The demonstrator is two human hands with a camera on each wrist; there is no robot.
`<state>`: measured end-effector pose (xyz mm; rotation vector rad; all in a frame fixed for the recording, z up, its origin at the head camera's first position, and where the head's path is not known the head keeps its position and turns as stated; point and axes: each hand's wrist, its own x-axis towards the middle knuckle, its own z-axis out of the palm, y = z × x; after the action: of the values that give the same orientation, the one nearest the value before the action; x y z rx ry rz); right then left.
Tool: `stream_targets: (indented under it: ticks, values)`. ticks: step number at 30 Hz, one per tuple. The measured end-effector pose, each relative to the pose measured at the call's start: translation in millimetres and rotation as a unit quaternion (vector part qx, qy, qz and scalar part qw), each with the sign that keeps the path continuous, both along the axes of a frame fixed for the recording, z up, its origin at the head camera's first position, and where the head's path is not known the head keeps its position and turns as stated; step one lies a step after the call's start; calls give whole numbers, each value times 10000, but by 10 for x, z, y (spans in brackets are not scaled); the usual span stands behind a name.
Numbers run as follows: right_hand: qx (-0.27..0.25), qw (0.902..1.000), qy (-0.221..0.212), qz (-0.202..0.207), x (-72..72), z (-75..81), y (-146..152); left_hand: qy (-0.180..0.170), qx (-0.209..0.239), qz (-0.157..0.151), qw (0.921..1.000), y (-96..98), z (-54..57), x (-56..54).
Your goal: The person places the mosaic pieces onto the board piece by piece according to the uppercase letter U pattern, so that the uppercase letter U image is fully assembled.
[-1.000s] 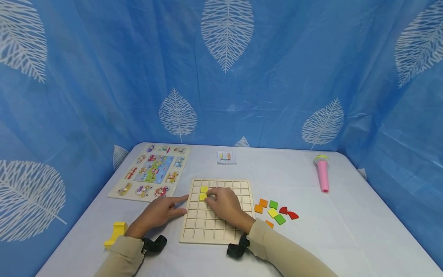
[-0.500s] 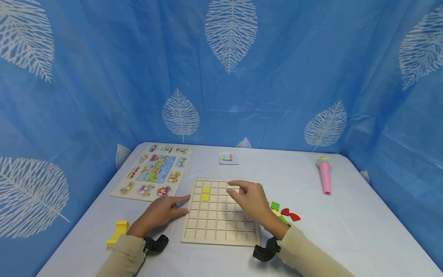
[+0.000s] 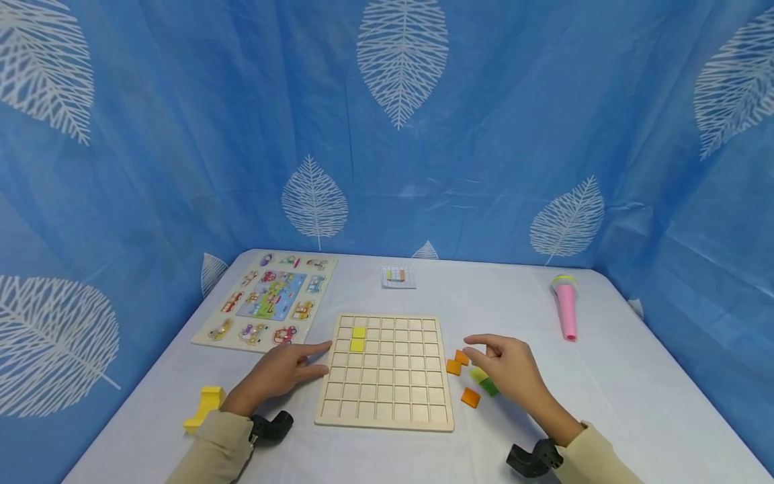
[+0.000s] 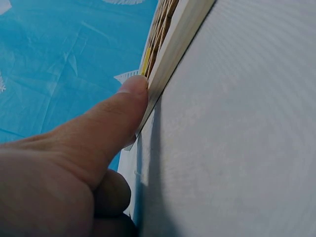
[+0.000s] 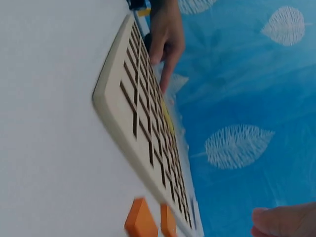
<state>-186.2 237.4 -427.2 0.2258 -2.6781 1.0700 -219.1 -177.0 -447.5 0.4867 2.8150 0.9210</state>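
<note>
A wooden grid board (image 3: 387, 391) lies flat in the middle of the head view. Two yellow square tiles (image 3: 357, 345) sit one above the other in its upper left cells. Against the board's left edge rests my left hand (image 3: 281, 370), index finger and thumb extended; in the left wrist view the thumb (image 4: 111, 121) touches the rim. My right hand (image 3: 508, 370) hovers right of the board over loose tiles, thumb and index finger apart with nothing between them. Orange tiles (image 3: 471, 397), a yellow tile (image 3: 479, 374) and a green tile (image 3: 489, 386) show near it. The red pieces are hidden.
A vehicle puzzle board (image 3: 269, 299) lies back left. Behind the grid board is a small pattern card (image 3: 398, 276). A pink toy microphone (image 3: 566, 309) lies at the right, and a yellow curved block (image 3: 204, 409) by my left forearm. Blue curtain (image 3: 387, 181) encloses the table.
My right hand has let go of the lower yellow tile on the board and moved right, over the loose tiles. The left hand stays at the board's edge.
</note>
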Motion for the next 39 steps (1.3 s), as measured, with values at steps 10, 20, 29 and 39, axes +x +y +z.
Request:
stream_targets:
  ticks: [10, 20, 29, 39]
  values:
    - [700, 9927, -305, -934, 244, -158, 176, -6, -56, -37, 10000, -11, -14, -11]
    - [753, 9868, 196, -1423, 356, -351, 73, 26, -93, -30, 9999, -21, -43, -23]
    - [762, 9867, 155, -1428, 335, -429, 38, 0, -151, -25, 9999, -12, -27, -35]
    - [893, 9858, -218, -1406, 316, -406, 25, -103, -93, -13, 9999, -9, -21, -31]
